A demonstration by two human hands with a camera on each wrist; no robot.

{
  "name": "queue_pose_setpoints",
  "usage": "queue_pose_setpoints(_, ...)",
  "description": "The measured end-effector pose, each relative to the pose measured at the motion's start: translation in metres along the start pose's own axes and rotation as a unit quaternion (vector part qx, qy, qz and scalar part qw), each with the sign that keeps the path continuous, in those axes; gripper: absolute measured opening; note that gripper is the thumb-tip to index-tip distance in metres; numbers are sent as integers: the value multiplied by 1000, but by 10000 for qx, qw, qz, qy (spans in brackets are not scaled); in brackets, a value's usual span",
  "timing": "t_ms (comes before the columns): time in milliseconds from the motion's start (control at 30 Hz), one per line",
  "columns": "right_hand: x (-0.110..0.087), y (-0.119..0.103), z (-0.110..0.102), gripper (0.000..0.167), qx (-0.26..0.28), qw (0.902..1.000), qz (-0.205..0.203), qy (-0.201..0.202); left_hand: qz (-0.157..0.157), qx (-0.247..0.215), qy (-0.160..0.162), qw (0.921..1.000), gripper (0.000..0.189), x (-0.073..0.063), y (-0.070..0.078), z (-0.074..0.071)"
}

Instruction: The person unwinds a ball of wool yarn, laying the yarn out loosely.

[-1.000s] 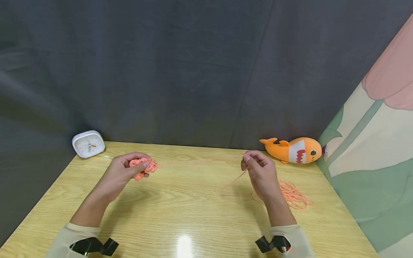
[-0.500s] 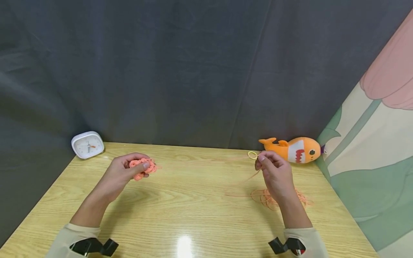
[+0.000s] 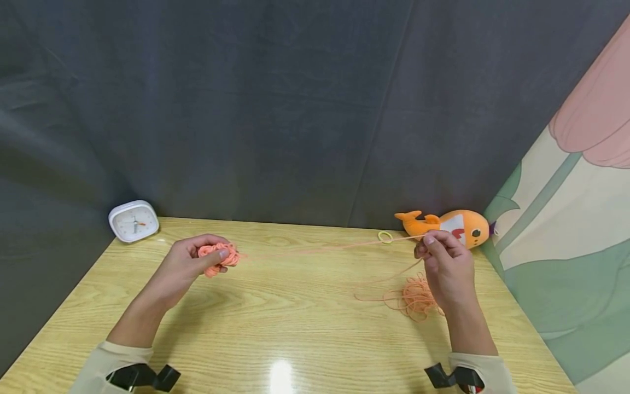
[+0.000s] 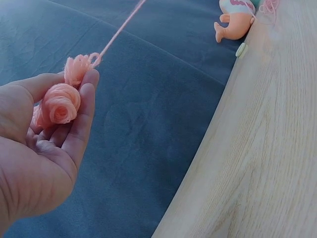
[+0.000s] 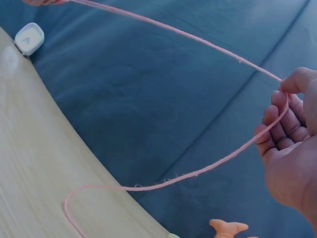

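My left hand (image 3: 189,262) holds a small bundle of coral-pink yarn (image 4: 62,104), thumb on one side and fingers on the other. From the bundle a single yarn strand (image 5: 198,38) stretches taut across to my right hand (image 3: 448,268), which pinches it between thumb and index finger. Below that pinch the strand hangs in a loose curve over the right fingers and down toward the table. A loose heap of the same yarn (image 3: 417,298) lies on the table beside the right forearm, partly hidden behind it.
An orange plush shark (image 3: 472,227) lies at the back right, partly covered by the right hand. Beside its tail is a yellow ring (image 3: 385,237). A white clock (image 3: 134,221) stands at the back left. A dark curtain (image 3: 275,109) rises behind the wooden table (image 3: 295,328).
My right hand has moved rightward, drawing the strand longer and tauter and uncovering the yellow ring. The left hand stays where it was with its bundle.
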State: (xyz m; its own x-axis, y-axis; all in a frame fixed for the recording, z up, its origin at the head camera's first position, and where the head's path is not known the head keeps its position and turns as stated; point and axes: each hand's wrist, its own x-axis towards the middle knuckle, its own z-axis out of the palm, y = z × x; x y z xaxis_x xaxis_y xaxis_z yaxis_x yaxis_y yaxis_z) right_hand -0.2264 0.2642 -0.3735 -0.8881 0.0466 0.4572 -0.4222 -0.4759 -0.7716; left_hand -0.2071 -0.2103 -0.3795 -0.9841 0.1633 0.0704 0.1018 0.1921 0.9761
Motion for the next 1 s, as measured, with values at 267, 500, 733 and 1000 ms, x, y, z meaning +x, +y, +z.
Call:
queue_pose_setpoints(267,1,-12,-13,26,174,9992,-349,37,26,16,-20,10000,37,0,0,0)
queue_pose_setpoints(500,2,-23,-24,25,310,9978,-487,312,35,45,-14,10000,41,0,0,-1)
queue_pose_setpoints(733,3,-33,-33,18,471,9934,-618,848,1,41,15,10000,41,0,0,-1)
queue_pose_setpoints(1000,3,-44,-46,16,713,9851,-830,1329,17,10,16,10000,41,0,-1,-1)
